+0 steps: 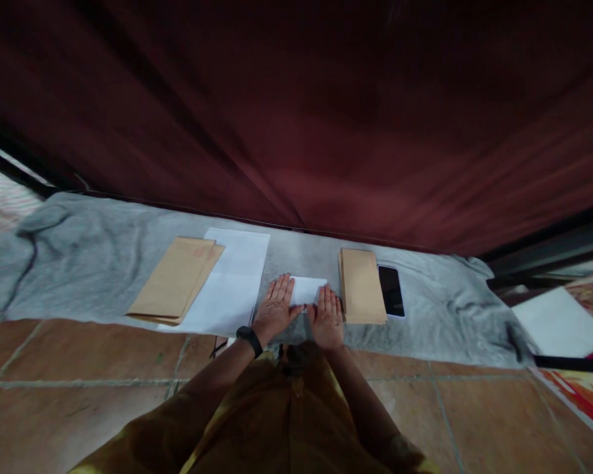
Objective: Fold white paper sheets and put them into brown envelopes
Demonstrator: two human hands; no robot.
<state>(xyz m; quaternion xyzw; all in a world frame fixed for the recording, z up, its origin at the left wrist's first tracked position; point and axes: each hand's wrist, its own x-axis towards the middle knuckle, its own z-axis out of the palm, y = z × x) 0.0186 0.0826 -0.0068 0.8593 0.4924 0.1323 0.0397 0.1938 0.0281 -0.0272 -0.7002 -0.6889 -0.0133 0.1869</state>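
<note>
A small white folded sheet of paper point(307, 289) lies on the grey cloth between my two hands. My left hand point(275, 308) rests flat on its left edge, fingers stretched out and pointing away from me. On the right edge lies my right hand point(328, 318), also flat with its fingers extended. Both thumbs point inward at the near edge of the paper. Just right of my right hand is a stack of brown envelopes point(363, 286). To the left of my left hand are large white sheets point(237, 276), partly covered by more brown envelopes point(175, 276).
The grey cloth point(437, 309) covers a long narrow surface. A phone point(391, 291) lies beside the right envelopes. A dark red curtain point(326, 131) hangs along the far edge. Brown floor tiles point(99, 359) show in front, and a white panel point(561, 322) stands at far right.
</note>
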